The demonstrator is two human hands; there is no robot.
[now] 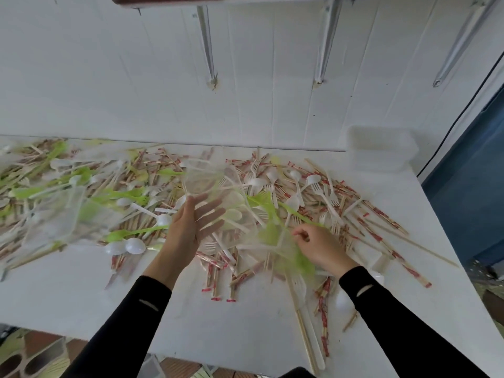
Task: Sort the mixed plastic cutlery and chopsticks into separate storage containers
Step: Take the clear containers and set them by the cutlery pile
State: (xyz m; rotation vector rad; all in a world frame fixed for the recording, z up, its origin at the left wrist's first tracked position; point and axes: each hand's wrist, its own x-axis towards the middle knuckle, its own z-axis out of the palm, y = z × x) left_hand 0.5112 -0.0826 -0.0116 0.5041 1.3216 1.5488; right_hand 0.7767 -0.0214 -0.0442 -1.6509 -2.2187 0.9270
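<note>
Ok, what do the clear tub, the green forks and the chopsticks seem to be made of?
The clear tub looks like thin glossy transparent plastic: cutlery shows through its walls. The green forks look like smooth moulded plastic, slightly translucent. The chopsticks seem pale matte wood or bamboo, in red-printed wrappers, probably paper; blur leaves that open.

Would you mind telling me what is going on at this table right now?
A person is sorting a mixed pile on the white table: wrapped chopsticks, white spoons and forks, green cutlery. The left hand is at a clear container over the pile, fingers showing through its wall; blur hides the exact grip. The right hand, fingers curled, seems to pinch a blurred green piece. More clear containers wait at the far right corner.
</note>
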